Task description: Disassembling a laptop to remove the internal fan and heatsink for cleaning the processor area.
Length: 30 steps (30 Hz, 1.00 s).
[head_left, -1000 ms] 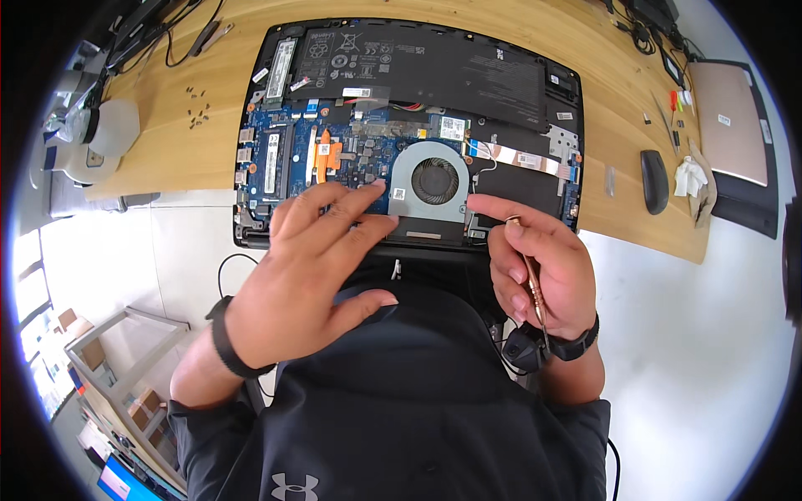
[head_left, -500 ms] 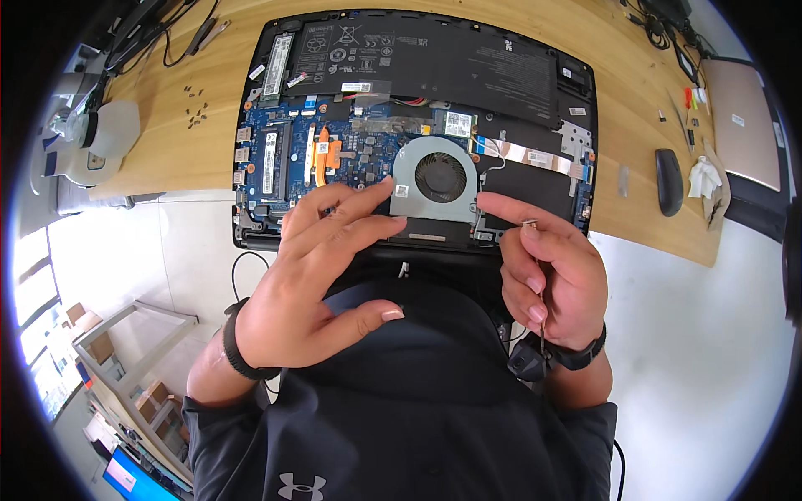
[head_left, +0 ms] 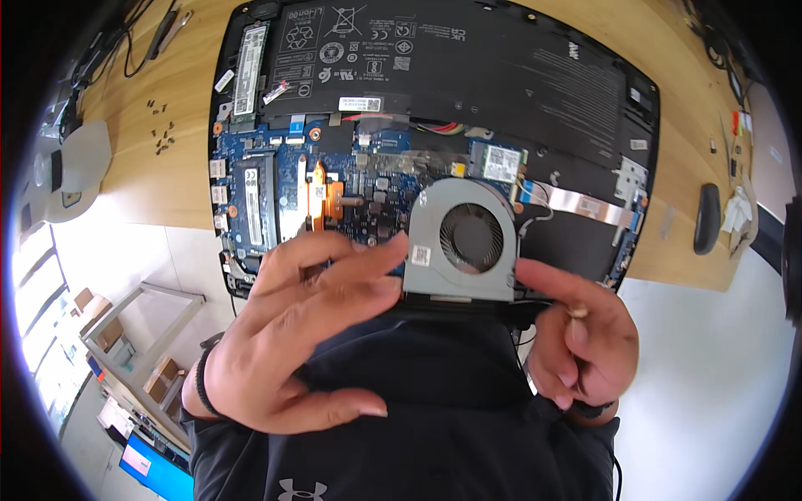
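Observation:
A laptop with its bottom cover off point(head_left: 576, 225) lies before me, its battery, blue circuit board and grey cooling fan point(head_left: 426, 267) exposed. Fingertips of my left hand point(head_left: 301, 334) press the fan's left edge, with the thumb stretched apart below. On the opposite side, the index finger of my right hand point(head_left: 585, 342) touches the fan's right edge. Between both hands the fan appears slightly raised from the case. My right thumb and curled fingers keep hold of a thin metal tool point(head_left: 576, 313); only its small end shows, blurred. An orange copper heat pipe point(head_left: 317, 196) sits left of the fan.
Several loose screws point(head_left: 163, 134) lie on the wooden table point(head_left: 159, 192) at left. To the right are a black mouse point(head_left: 708, 219), a crumpled white tissue point(head_left: 737, 209) and a red-handled tool point(head_left: 737, 123). Cables point(head_left: 125, 42) run along the far left.
The view has come closer to the laptop, which looks larger and lower. The fan appears lifted a little toward me, with both hands still at its edges.

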Tool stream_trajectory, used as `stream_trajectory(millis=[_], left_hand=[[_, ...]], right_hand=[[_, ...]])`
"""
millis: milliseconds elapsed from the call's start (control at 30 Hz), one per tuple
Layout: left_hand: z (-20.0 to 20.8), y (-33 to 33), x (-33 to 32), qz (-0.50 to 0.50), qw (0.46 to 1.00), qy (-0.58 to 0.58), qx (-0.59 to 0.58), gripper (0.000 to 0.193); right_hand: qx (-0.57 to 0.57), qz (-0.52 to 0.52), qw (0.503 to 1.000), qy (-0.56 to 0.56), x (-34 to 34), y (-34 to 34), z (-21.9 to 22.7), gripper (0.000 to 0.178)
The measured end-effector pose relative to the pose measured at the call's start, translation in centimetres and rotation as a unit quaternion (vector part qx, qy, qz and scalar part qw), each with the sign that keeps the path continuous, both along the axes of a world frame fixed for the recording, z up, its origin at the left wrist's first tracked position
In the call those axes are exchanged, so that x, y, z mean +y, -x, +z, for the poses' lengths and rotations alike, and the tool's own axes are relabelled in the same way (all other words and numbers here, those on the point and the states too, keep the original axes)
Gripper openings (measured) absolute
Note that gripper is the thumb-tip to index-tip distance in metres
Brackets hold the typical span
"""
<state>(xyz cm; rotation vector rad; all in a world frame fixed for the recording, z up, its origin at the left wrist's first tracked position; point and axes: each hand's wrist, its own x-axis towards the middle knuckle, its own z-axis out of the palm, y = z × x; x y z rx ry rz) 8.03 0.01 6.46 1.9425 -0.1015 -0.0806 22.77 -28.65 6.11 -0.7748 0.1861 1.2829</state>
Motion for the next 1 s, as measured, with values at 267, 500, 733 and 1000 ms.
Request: stream_trajectory(millis=[267,500,733,1000], left_hand=[[0.3,-1.7,0.8,-0.018,0.997,0.06,0.038,0.069],[0.4,-2.1,2.0,-0.053,0.995,0.061,0.057,0.09],[1.2,-2.4,2.8,-0.062,0.995,0.054,0.052,0.094],[-0.1,-4.5,3.8,-0.117,0.988,0.099,0.008,0.114]], right_hand=[[-0.023,0.017,1.0,-0.005,0.1,-2.3,1.5,0.066],[-0.048,0.058,0.997,-0.009,0.2,-3.3,1.3,0.066],[-0.136,0.073,0.987,-0.036,1.1,-4.1,0.7,0.068],[-0.144,0.045,0.988,0.022,3.3,-4.3,1.3,0.074]])
